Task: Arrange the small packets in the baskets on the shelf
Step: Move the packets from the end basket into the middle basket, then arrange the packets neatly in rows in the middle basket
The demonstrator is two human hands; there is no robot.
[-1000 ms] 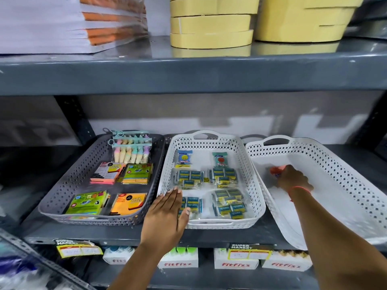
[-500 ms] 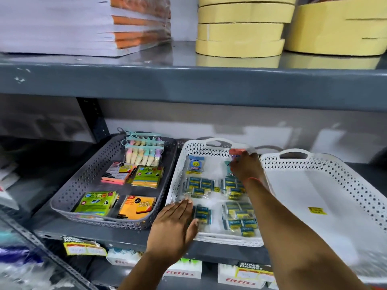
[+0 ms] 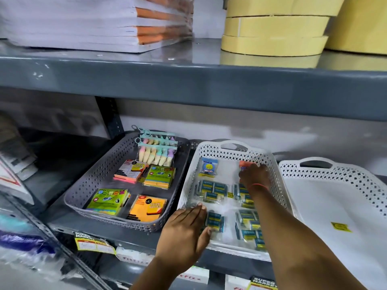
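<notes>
Your right hand [image 3: 254, 176] has carried the small orange-topped packet [image 3: 244, 164] from the empty basket [image 3: 343, 174] to two o'clock of the middle basket [image 3: 201, 151], fingers pinching its light, slippery, crinkly wrapper by the edge, left hand [image 3: 184, 231] flat, released.

Three baskets sit side by side on your shelf [image 3: 129, 229]. The left basket [image 3: 83, 195] holds sticky-note pads [image 3: 109, 200] at its front and a chalk pack [image 3: 156, 154] at its back. The middle basket [image 3: 211, 151] holds small packets [image 3: 212, 188] in rows. The right basket [image 3: 343, 174] stands just beside it. Above, on the upper shelf [image 3: 188, 80], a paper stack [image 3: 83, 21] lies left of the tape rolls [image 3: 272, 34].
</notes>
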